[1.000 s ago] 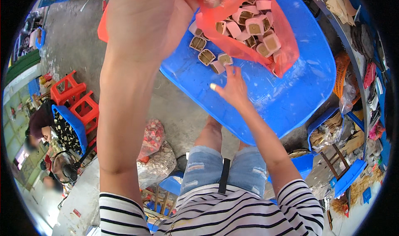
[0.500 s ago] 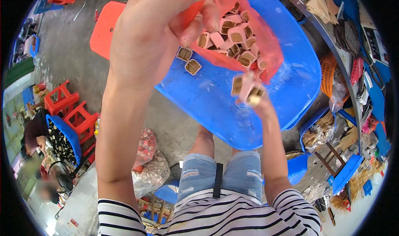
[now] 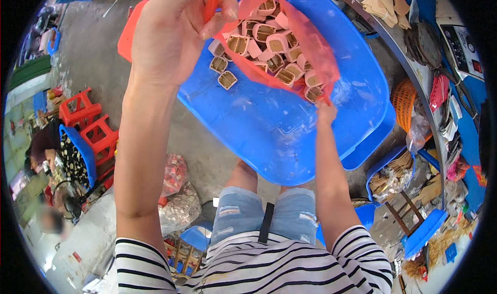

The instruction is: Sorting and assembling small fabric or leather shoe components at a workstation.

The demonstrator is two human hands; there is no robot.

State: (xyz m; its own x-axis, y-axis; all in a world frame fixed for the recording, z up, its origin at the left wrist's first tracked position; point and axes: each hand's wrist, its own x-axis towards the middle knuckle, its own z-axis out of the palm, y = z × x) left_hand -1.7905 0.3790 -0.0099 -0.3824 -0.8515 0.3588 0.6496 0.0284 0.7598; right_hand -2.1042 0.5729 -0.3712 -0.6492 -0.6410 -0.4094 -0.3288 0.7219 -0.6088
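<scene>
A translucent red plastic bag [image 3: 313, 32] lies with its mouth spread in a large blue plastic tub [image 3: 357, 112]. Inside it are many small pink block-shaped pieces [image 3: 277, 44] with brownish, ribbed hollow sides. My left hand [image 3: 173, 32] is raised close to the camera, its fingers closed on the bag's left edge. At the near right corner of the mouth, my right hand [image 3: 325, 111] pinches the bag's rim. Outside the bag, beside its left edge, a few loose pieces [image 3: 227, 80] rest on the tub's bottom.
Red stools [image 3: 80, 107] stand at the left, near another person beside a blue basin [image 3: 77, 156] of small pieces. Filled clear bags [image 3: 178, 206] sit on the floor near my legs. An orange basket [image 3: 404, 102] and a cluttered workbench [image 3: 422, 79] border the right.
The pink pieces in my right hand have left it, and that hand now grips the bag's rim. My left hand has shifted slightly left, pulling the bag's edge.
</scene>
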